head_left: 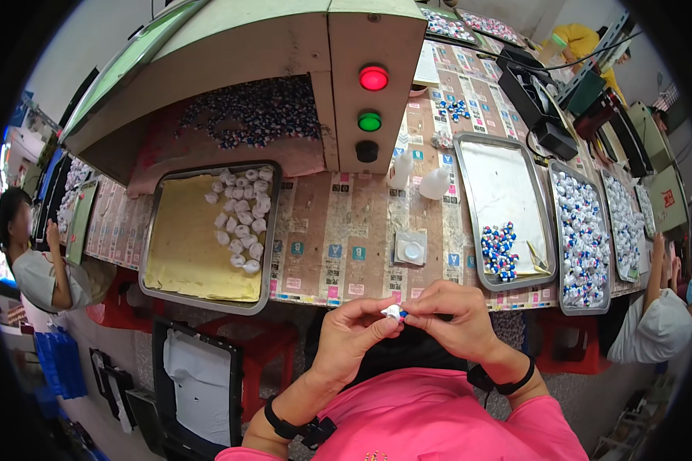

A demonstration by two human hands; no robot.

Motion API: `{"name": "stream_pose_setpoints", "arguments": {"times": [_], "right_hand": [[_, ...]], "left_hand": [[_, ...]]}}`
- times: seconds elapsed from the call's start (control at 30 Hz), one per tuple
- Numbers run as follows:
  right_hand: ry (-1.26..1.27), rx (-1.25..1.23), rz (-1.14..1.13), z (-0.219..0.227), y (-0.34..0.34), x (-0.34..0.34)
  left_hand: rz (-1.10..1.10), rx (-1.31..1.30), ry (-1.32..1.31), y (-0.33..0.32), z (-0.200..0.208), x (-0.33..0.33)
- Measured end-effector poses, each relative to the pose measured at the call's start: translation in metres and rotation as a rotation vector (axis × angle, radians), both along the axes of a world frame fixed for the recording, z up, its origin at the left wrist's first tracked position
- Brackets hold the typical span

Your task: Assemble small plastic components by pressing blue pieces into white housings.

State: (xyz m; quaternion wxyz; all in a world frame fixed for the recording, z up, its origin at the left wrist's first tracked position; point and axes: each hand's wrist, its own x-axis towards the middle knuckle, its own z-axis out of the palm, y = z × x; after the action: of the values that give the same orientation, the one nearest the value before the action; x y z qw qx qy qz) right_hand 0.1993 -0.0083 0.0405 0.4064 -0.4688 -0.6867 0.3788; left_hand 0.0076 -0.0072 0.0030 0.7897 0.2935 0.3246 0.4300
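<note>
In front of my chest, just past the table's near edge, my left hand [352,338] pinches the white part of a small figurine [394,311]. My right hand [455,321] grips the same figurine from the other side, where some blue shows. Fingertips of both hands cover most of it. To the left, a metal tray [184,261] lined with yellowish paper carries many small white pieces [242,219]. On the right, a second tray [507,180] with a white liner holds a heap of blue, white and red pieces [499,250] and a pointed yellowish tool [538,258].
A large metal machine [373,46] with red and green lamps rises at the back left, many small pieces inside its opening. Small bottles [435,183] and a round clear dish [411,247] stand mid-table. Filled trays [584,238] line the right. People [46,269] sit at both sides.
</note>
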Motion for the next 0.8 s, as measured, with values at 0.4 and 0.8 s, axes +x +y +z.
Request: {"name": "stream_pose_setpoints", "arguments": {"times": [0.4, 0.8], "right_hand": [[0.034, -0.012, 0.011, 0.005, 0.0, 0.003], [0.188, -0.053, 0.045, 0.008, -0.026, 0.044]], "left_hand": [[-0.01, -0.001, -0.026, 0.001, 0.004, 0.003], [-0.146, 0.019, -0.005, -0.011, 0.007, 0.027]]}}
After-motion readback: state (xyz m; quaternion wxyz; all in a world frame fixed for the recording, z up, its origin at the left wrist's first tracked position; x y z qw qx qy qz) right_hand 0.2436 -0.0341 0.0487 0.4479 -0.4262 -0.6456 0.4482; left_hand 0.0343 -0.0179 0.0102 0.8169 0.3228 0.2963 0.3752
